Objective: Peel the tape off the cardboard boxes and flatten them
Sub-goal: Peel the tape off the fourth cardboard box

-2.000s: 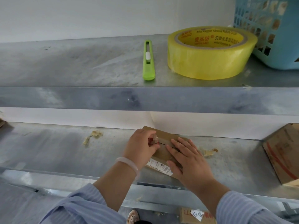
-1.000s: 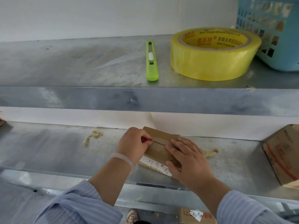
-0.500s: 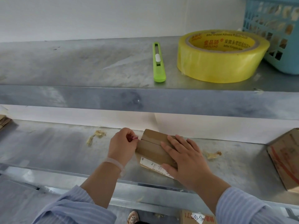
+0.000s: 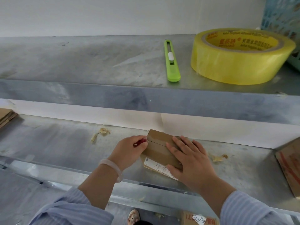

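The left hand point(image 4: 128, 150) has its fingers curled tight, thumb and forefinger pinched together on a small red object point(image 4: 142, 141) whose tip meets the nine o'clock end of the seam on a small brown cardboard box point(image 4: 155, 148). What the red thing is cannot be made out at this size. The right hand point(image 4: 191, 158) lies flat, fingers straight and spread, pressing down on the three o'clock half of the box top. The box sits on the lower grey metal shelf point(image 4: 56, 146), its far corner against the white back wall, with a white printed label point(image 4: 155, 167) on its near side. A pale translucent bracelet point(image 4: 112, 168) circles the left wrist.

From the box, a crumpled scrap of clear tape point(image 4: 102, 132) lies at ten o'clock, another tape scrap point(image 4: 219, 157) at three o'clock. Further towards three o'clock stands a larger cardboard box with red stripes point(image 4: 290, 168); far out at nine o'clock is a stack of flattened cardboard point(image 4: 6, 117).

On the upper metal shelf point(image 4: 81, 62), at twelve o'clock, lies a lime-green plastic utility knife point(image 4: 172, 62), with a wide roll of yellow packing tape point(image 4: 240, 56) at one o'clock and a light blue plastic basket point(image 4: 282, 18) just behind it.
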A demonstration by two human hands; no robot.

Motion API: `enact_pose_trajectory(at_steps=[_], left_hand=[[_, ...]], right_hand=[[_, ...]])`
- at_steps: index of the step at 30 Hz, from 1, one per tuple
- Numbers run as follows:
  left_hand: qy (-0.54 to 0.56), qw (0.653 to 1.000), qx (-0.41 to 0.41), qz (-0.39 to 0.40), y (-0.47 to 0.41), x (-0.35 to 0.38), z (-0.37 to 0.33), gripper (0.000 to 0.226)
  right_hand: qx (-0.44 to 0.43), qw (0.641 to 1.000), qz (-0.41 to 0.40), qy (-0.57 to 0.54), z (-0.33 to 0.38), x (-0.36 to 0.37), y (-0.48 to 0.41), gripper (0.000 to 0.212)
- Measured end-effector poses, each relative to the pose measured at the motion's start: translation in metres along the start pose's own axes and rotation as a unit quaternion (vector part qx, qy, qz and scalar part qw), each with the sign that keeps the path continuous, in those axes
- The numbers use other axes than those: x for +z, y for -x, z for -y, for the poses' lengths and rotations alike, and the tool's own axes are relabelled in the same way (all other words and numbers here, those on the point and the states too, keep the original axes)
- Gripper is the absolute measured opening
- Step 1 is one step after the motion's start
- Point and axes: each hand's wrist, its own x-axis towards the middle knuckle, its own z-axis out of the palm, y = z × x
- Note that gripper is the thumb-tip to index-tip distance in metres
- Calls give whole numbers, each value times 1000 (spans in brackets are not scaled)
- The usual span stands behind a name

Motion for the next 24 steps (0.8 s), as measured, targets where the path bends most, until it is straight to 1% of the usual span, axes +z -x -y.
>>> enact_pose_trajectory(at_steps=[3, 5, 7, 9, 11, 13, 15, 17, 19, 21, 23, 24], left_hand=[[113, 992, -42, 23, -1, -1, 1, 32], [177, 982, -70, 18, -1, -2, 3, 31], [207, 975, -79, -10, -2, -2, 3, 27], [226, 969, -84, -59, -4, -2, 3, 30], [190, 971, -78, -119, -5, 0, 4, 29], [73, 983, -25, -166, -4, 4, 5, 24], [-61, 980, 61, -177, -2, 6, 3, 20], [-124, 971, 111, -173, 0, 5, 3, 18], [-144, 968, 128, -163, 1, 3, 4, 18], [-132, 971, 140, -141, 4, 2, 8, 21], [-79, 980, 141, -118, 8, 3, 9, 26], [-42, 985, 128, -107, 10, 2, 9, 26]], right_hand=[[-2, 1000, 1, -2, -1, 1, 0, 68], [-1, 1000, 0, -5, -1, 1, 0, 68], [0, 1000, -2, -5, -1, 1, 1, 67], [-4, 1000, -3, -6, -1, 1, 2, 67], [-7, 1000, -4, -9, -1, 2, 3, 67], [-9, 1000, -3, -15, -1, 2, 2, 68], [-8, 1000, -8, -20, -2, 2, 1, 67], [-6, 1000, -12, -19, -2, 1, 1, 67], [-4, 1000, -13, -20, -2, 1, 0, 67], [-4, 1000, -17, -21, -2, 1, 0, 67], [-4, 1000, -24, -18, -2, 2, 0, 66], [-4, 999, -28, -16, -2, 2, -1, 66]])
